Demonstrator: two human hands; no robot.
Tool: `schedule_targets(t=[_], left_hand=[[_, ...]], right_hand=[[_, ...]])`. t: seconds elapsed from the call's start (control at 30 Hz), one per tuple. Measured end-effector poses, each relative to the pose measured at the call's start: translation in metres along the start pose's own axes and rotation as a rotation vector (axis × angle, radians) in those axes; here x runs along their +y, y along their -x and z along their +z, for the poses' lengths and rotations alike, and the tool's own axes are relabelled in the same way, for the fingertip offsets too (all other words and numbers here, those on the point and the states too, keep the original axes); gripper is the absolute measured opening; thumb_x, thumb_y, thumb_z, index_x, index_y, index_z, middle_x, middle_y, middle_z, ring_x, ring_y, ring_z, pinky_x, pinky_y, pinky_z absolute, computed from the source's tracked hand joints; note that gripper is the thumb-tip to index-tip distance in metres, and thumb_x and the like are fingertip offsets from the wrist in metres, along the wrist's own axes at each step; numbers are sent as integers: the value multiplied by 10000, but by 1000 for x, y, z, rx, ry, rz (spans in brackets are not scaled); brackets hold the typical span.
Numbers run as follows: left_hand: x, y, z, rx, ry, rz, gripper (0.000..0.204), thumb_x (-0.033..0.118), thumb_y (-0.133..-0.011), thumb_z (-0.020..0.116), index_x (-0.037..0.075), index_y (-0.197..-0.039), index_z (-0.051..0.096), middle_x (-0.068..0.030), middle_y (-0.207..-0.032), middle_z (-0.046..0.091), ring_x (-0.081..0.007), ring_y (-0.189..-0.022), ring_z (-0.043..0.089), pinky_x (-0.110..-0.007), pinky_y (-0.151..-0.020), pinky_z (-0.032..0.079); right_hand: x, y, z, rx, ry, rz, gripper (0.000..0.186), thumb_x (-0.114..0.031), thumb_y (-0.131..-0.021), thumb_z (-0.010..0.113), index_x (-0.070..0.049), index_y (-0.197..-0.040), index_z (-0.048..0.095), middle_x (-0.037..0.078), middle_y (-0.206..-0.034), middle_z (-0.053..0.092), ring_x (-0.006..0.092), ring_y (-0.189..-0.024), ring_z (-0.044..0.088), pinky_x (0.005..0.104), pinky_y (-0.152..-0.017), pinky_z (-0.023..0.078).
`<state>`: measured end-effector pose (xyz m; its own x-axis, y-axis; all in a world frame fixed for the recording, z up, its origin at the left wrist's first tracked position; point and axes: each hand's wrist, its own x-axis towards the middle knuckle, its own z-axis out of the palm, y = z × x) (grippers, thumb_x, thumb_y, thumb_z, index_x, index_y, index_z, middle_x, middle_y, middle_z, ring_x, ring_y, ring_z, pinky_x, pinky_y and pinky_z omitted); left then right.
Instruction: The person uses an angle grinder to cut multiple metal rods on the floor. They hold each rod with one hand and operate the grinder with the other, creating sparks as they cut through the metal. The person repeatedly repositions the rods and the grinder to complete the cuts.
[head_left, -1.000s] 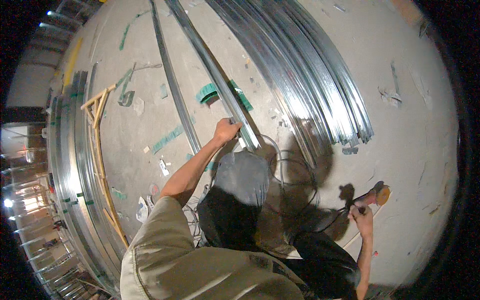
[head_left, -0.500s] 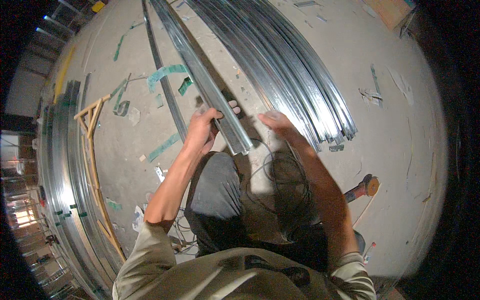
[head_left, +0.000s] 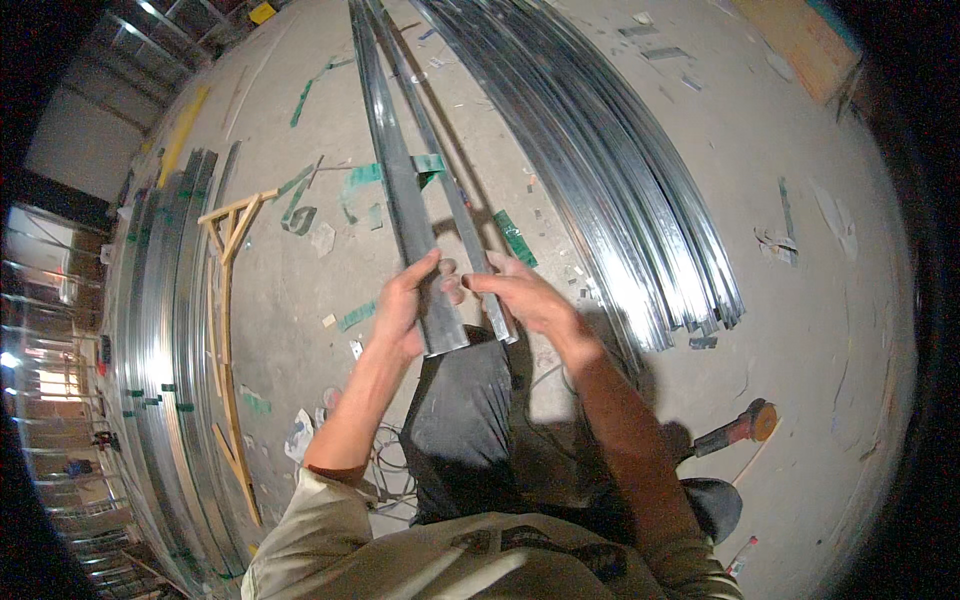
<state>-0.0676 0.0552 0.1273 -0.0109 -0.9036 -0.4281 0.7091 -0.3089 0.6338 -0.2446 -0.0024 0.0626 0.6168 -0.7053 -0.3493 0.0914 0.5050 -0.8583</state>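
Note:
My left hand (head_left: 398, 308) is closed around the near end of a wide galvanized metal channel (head_left: 404, 205); its fingertips show along the channel's right side. Beside it, a narrower metal channel (head_left: 447, 192) is gripped near its end by my right hand (head_left: 532, 298), thumb on the left and fingers on the right. Both channels stretch away from me with a thin gap between them, their near ends just over my dark trouser knee (head_left: 462, 410). Green tape strips (head_left: 362, 178) lie on the floor around the channels.
Several long metal channels (head_left: 600, 160) lie stacked on the right. An angle grinder (head_left: 740, 428) and a coiled cable (head_left: 392, 465) are on the floor. At left, a wooden frame (head_left: 228, 300) stands beside another stack of metal profiles (head_left: 160, 330).
My right hand, formerly free beside the stack, has moved left and taken hold of the narrower channel. Two channels now lie side by side between my hands. The view has shifted a little.

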Motion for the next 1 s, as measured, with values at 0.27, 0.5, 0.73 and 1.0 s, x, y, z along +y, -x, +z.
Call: schedule_targets(t=[0.27,0.5,0.73,1.0], left_hand=[[103,22,-85,279,-316,9,181,203,-1012,575,22,-1025,571,-58,-843,611,-162,-710,600,-313,-629,517],[26,-9,-37,128,-128,36,279,238,-1024,588,14,-1190,584,-77,-928,649,-182,-758,632,-327,-705,562],[-58,34,45,-78,-109,-97,374,256,-1034,582,12,-1316,558,-125,-1019,703,-222,-912,704,-391,-795,597],[-102,56,64,-393,-1013,72,313,233,-951,680,26,-1185,665,-100,-1075,719,-226,-958,683,-384,-860,531]], right_hand=[[-74,114,-106,236,198,129,566,-311,-790,778,-58,-1276,638,65,-869,622,167,-724,579,329,-644,500],[40,98,-121,109,93,274,416,-249,-847,709,28,-1154,664,108,-829,700,219,-743,654,369,-714,530],[63,88,-126,235,90,154,462,-424,-929,665,-18,-1150,669,130,-1004,718,225,-885,681,359,-808,545],[-69,116,-48,-59,409,32,461,-394,-929,697,6,-1143,614,80,-908,686,157,-815,659,270,-736,535]])
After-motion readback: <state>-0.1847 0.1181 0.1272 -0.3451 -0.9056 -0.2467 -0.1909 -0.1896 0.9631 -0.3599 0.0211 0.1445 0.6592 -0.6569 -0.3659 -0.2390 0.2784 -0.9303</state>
